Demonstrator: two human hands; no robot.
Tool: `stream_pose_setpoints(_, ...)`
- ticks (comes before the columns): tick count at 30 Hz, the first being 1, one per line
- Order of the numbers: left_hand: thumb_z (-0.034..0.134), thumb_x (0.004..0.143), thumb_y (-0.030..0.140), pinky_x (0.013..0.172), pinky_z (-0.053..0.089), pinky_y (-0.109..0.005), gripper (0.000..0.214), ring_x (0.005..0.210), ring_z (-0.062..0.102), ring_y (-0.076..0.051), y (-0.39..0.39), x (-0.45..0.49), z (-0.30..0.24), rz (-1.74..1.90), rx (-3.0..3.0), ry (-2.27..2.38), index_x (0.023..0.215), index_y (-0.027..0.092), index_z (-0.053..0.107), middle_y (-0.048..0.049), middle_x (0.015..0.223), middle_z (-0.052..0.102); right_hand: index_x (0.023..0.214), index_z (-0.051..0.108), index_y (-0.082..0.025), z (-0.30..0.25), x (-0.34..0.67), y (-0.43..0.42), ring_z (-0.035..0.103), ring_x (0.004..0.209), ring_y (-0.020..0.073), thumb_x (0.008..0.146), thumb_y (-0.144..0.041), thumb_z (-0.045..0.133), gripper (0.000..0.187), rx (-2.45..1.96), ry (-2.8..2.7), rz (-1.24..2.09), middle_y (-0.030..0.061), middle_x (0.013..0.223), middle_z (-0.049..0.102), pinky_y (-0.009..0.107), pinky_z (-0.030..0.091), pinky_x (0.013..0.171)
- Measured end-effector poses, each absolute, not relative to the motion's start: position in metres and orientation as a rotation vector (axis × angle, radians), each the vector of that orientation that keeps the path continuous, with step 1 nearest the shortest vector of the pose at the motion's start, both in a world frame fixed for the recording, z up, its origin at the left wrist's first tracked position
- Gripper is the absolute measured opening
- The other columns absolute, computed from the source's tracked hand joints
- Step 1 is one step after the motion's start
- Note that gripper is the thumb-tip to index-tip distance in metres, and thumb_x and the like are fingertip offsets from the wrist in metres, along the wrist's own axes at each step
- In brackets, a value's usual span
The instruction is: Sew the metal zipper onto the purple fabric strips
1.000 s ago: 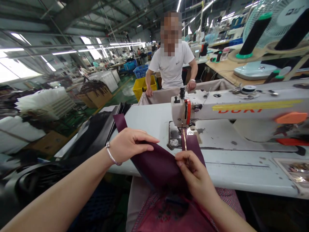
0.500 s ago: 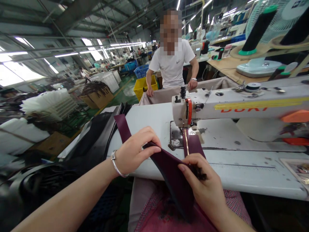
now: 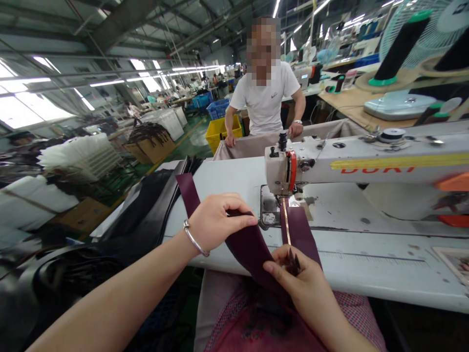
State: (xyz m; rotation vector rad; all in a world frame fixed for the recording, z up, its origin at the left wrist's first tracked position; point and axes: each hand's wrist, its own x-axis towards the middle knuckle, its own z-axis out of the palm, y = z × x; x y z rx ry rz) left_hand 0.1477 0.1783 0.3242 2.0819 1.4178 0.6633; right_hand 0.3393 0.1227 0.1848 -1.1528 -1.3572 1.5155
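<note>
A long maroon leather-like strip (image 3: pixel 251 252) spans my two hands in front of the sewing machine (image 3: pixel 280 171). My left hand (image 3: pixel 216 222) pinches its upper part between thumb and fingers; one end lies flat on the table to the left. Lower down, my right hand (image 3: pixel 306 278) grips the strip's edge between thumb and forefinger. Two dark pointed tips, like those of thread snips (image 3: pixel 294 260), stick out of that same hand. Under the presser foot sits another maroon piece (image 3: pixel 303 227) with a gold-toothed zipper (image 3: pixel 286 222) along it.
Black strips (image 3: pixel 146 210) lie stacked at the table's left. Opposite stands a person in a white shirt (image 3: pixel 267 102), hands on a fabric-lined bin (image 3: pixel 242 146). A yellow crate (image 3: pixel 220 132) is behind. Thread cones (image 3: pixel 401 49) stand at the right.
My left hand has moved slightly right, and the strip has turned to show more of its maroon face. My right hand has tilted, bringing the dark pointed tips into clearer view.
</note>
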Motion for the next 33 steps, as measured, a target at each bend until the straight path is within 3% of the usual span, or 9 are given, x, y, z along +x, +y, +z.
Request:
stream_pose_setpoints(7, 0.067, 0.08, 0.027, 0.069, 0.042, -0.025, 0.011, 0.073, 0.057, -0.012, 0.216, 0.162, 0.291, 0.61, 2.259, 1.423, 0.075, 0.016, 0.066, 0.001, 0.078, 0.063, 0.081, 0.058, -0.017, 0.175, 0.339, 0.127, 0.048, 0.059, 0.0122, 0.072, -0.042, 0.075, 0.032, -1.1, -1.075, 1.748, -0.0025, 0.067, 0.055, 0.026, 0.036, 0.056)
stream_pose_setpoints(13, 0.068, 0.08, 0.028, 0.084, 0.043, -0.032, 0.01, 0.083, 0.058, -0.016, 0.269, 0.19, 0.201, 0.624, 2.499, 1.395, 0.077, 0.018, 0.072, -0.003, 0.08, 0.067, 0.11, 0.054, -0.02, 0.175, 0.353, 0.153, 0.05, 0.06, 0.0142, 0.079, -0.032, 0.063, 0.034, -1.254, -1.369, 1.404, -0.0049, 0.065, 0.055, 0.028, 0.038, 0.059)
stream_pose_setpoints(17, 0.068, 0.08, 0.031, 0.086, 0.042, -0.035, 0.011, 0.089, 0.057, -0.018, 0.285, 0.204, 0.16, 0.677, 2.476, 1.441, 0.078, 0.021, 0.074, -0.0046, 0.086, 0.067, 0.1, 0.06, -0.021, 0.176, 0.365, 0.174, 0.057, 0.068, 0.0166, 0.079, -0.027, 0.06, 0.022, -1.368, -1.566, 1.377, -0.0021, 0.071, 0.062, 0.031, 0.042, 0.066)
stream_pose_setpoints(23, 0.072, 0.076, 0.037, 0.09, 0.04, -0.043, 0.02, 0.103, 0.049, -0.026, 0.282, 0.206, 0.152, 0.788, 2.428, 1.608, 0.089, 0.022, 0.07, -0.0074, 0.101, 0.061, 0.096, 0.06, -0.021, 0.17, 0.372, 0.185, 0.059, 0.068, 0.0167, 0.078, -0.024, 0.06, 0.018, -1.392, -1.573, 1.483, -0.0026, 0.069, 0.062, 0.03, 0.043, 0.065)
stream_pose_setpoints(29, 0.051, 0.092, 0.028, 0.087, 0.046, -0.031, 0.018, 0.088, 0.057, -0.015, 0.274, 0.207, 0.151, 0.694, 2.556, 1.34, 0.092, 0.019, 0.067, -0.0034, 0.091, 0.064, 0.096, 0.059, -0.022, 0.167, 0.375, 0.183, 0.056, 0.063, 0.0149, 0.079, -0.021, 0.06, 0.018, -1.414, -1.542, 1.521, -0.0044, 0.067, 0.058, 0.029, 0.041, 0.062)
stream_pose_setpoints(33, 0.049, 0.093, 0.027, 0.096, 0.045, -0.036, 0.024, 0.104, 0.055, -0.019, 0.256, 0.199, 0.159, 0.565, 2.664, 1.183, 0.112, 0.019, 0.062, -0.0063, 0.109, 0.062, 0.093, 0.055, -0.023, 0.169, 0.377, 0.184, 0.055, 0.062, 0.0139, 0.079, -0.019, 0.059, 0.016, -1.418, -1.533, 1.551, -0.0052, 0.066, 0.057, 0.027, 0.041, 0.059)
